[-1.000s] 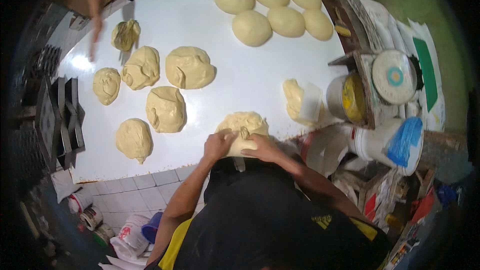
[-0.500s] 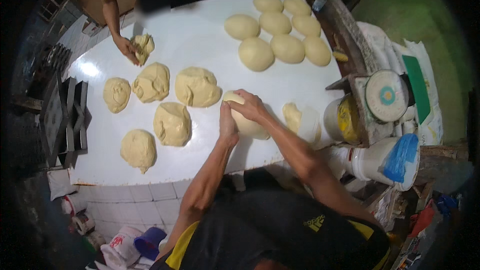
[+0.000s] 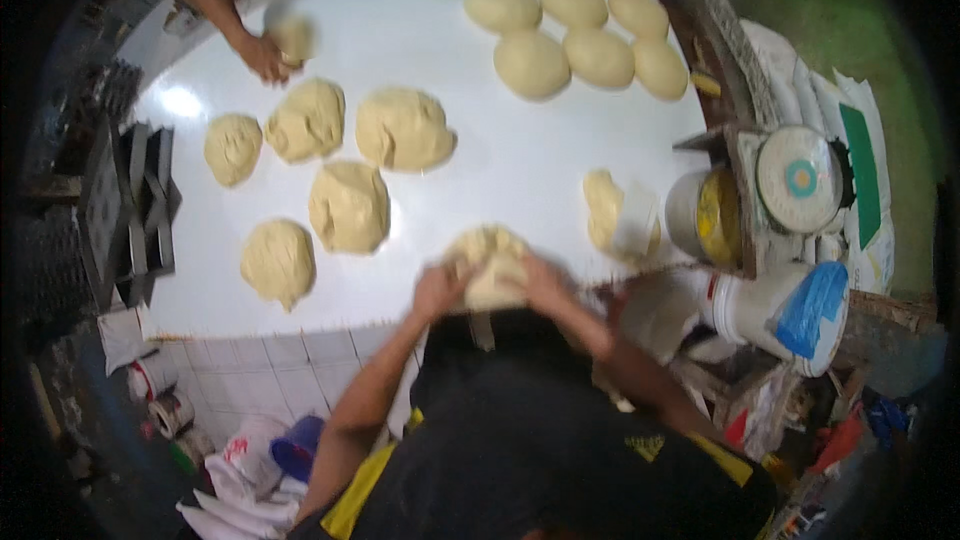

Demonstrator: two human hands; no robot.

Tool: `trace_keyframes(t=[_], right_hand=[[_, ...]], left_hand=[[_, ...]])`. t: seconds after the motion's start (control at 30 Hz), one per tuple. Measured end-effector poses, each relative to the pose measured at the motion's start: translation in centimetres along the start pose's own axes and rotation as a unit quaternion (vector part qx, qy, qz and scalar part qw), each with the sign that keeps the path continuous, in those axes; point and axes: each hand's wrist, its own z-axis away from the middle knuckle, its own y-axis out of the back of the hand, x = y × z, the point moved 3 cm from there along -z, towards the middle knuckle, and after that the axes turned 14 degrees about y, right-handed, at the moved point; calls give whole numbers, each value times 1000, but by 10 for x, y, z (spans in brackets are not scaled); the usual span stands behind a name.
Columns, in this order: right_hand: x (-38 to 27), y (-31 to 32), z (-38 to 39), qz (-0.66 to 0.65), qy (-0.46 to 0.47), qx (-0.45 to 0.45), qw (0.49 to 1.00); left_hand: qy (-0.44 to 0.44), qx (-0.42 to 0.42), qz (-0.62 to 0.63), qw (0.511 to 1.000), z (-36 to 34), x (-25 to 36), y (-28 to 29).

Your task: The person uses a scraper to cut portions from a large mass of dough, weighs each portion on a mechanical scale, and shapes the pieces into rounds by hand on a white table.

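Observation:
A pale dough piece (image 3: 488, 245) lies at the near edge of the white table, its top creased and folded. My left hand (image 3: 442, 290) grips its left side, and my right hand (image 3: 543, 287) grips the right. Both sets of fingers curl over and press into the dough, somewhat blurred by motion. To the left rest several rough dough lumps, the closest being a large lump (image 3: 349, 208). A small dough scrap (image 3: 603, 210) sits right of my hands, next to a translucent flat scraper (image 3: 637, 218).
Smooth dough balls (image 3: 532, 64) are grouped at the far right of the table (image 3: 430, 285). A co-worker's hand (image 3: 264, 57) touches a dough piece (image 3: 291, 38) at far left. Dark metal racks (image 3: 130, 210) stand left; a round-dial scale (image 3: 798, 178) and bucket (image 3: 735, 310) stand right.
My hands have drawn the dough toward me to the table's near edge and moved apart to its two sides. Its smooth surface now looks folded. The whole view has shifted slightly.

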Motion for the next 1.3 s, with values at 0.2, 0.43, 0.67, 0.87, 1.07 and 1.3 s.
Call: trace_keyframes(t=[0.2, 0.43, 0.67, 0.87, 1.07, 1.3], right_hand=[[4, 108, -116, 133, 155, 225, 953], [-85, 116, -146, -73, 114, 85, 987], [-130, 151, -55, -139, 305, 332, 882], [13, -1, 1, 42, 52, 49, 997], [6, 110, -112, 237, 122, 233, 935], [15, 81, -147, -170, 12, 52, 984]], left_hand=[[-106, 398, 131, 902, -11, 41, 79], [30, -21, 667, 744, -65, 99, -3], [-238, 109, 256, 931, 13, 181, 100], [74, 58, -26, 995, 28, 0, -36], [-5, 256, 227, 940, -52, 18, 79], [34, 10, 523, 851, -76, 38, -49]])
